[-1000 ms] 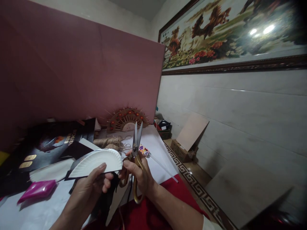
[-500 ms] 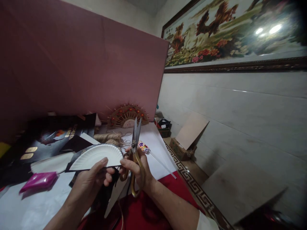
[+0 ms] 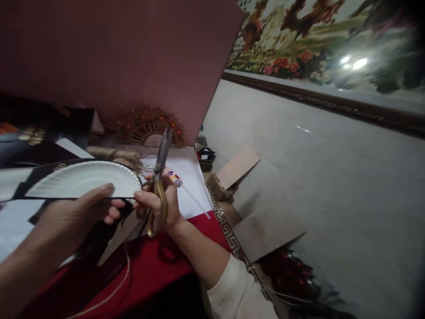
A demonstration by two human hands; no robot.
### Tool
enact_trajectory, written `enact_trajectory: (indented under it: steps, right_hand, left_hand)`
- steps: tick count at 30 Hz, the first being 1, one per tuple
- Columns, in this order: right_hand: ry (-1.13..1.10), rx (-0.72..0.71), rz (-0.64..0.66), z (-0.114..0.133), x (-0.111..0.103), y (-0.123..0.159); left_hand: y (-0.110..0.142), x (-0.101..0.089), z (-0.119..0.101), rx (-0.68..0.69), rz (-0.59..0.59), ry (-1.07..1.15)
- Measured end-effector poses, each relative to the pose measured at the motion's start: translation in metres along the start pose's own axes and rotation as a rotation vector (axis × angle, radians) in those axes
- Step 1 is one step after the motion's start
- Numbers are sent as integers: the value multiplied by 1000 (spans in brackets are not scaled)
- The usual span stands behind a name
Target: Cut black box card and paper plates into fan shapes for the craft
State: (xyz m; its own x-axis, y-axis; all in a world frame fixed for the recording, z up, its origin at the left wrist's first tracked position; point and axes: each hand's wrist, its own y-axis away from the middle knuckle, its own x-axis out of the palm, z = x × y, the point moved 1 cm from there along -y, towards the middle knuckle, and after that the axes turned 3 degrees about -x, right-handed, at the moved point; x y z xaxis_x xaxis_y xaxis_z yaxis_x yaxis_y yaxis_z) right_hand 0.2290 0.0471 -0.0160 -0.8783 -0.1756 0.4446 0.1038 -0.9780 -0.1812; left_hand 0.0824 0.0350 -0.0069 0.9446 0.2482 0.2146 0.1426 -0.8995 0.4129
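A white half paper plate (image 3: 88, 177) with a fluted rim lies against a piece of black card (image 3: 43, 173), which shows past its curved edge. My left hand (image 3: 89, 206) is closed on the plate and card from below, thumb on top. My right hand (image 3: 172, 206) grips gold-handled scissors (image 3: 159, 170), blades pointing up and nearly together. The same hand's thumb touches the plate's right corner. Behind the scissors, a decorated fan (image 3: 152, 126) with red dots leans on the pink panel. Twine (image 3: 116, 153) lies behind the plate.
A small patterned thing on a clear stick (image 3: 195, 199) lies on the white sheet near the red cloth (image 3: 212, 228). A cardboard box (image 3: 217, 188) stands on the floor at right. The pink panel (image 3: 116, 53) closes off the back. White cord (image 3: 113, 292) trails across the red cloth.
My view has swung right and down, so the hands and table sit further left and more of the floor shows. The grip on plate and scissors looks the same.
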Motion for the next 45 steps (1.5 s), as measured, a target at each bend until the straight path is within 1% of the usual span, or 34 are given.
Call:
enact_trajectory:
  steps: [1,4,5,10,15,19,22,26,30,35,38,42,45]
  right_hand:
    - [16,-2,-8,0,-1,0]
    - [84,-35,-31,-1,-3,1]
    - [98,-44,-33,-1,-4,1]
    - [105,-33,-11,0,-3,3]
    - [123,-86,-31,3,-1,5]
    - [95,-56,0,3,0,4]
    - [100,-52,-29,3,0,2]
    - [90,-36,-19,3,0,1]
    - [80,-41,-21,2,0,1]
    - [93,-59,-11,3,0,2]
    - [109,-59,-1,4,0,5]
    - [116,-62,3,3,-2,8]
    - [100,-78,6,1,-3,8]
  left_hand:
    - [0,0,0,-1,24,10]
    - [2,0,1,29,149,29]
    - [3,0,0,40,166,32]
    - [8,3,-1,61,141,19]
    - [9,2,-1,51,145,1]
    - [11,2,-3,18,94,-20]
    - [13,4,-5,6,82,-25]
    - [11,4,-5,3,30,-16]
    - [11,4,-6,-7,56,-18]
    - [12,6,-6,-18,59,-28]
    - [11,4,-4,-25,102,-26]
    - [7,-1,2,4,163,-5]
    - [5,-2,4,16,187,0]
